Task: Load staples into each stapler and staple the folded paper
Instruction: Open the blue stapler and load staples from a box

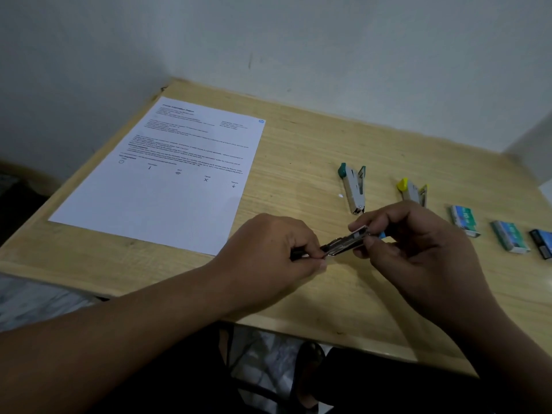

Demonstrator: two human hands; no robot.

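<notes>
A small metal stapler with a blue end [348,242] is held above the table between both hands. My left hand [268,252] pinches its near left end, and my right hand [418,243] grips its right end, hiding most of the blue part. A green-tipped stapler [352,186] and a yellow-tipped stapler [413,192] lie on the table behind my hands. Three staple boxes lie at the right: one [464,219], a second [509,236], and a dark one [542,243]. A printed sheet of paper [167,180] lies flat and unfolded at the left.
The wooden table [298,150] stands in a corner between two walls. Its near edge runs below my forearms. A small white speck [340,196] lies left of the green-tipped stapler.
</notes>
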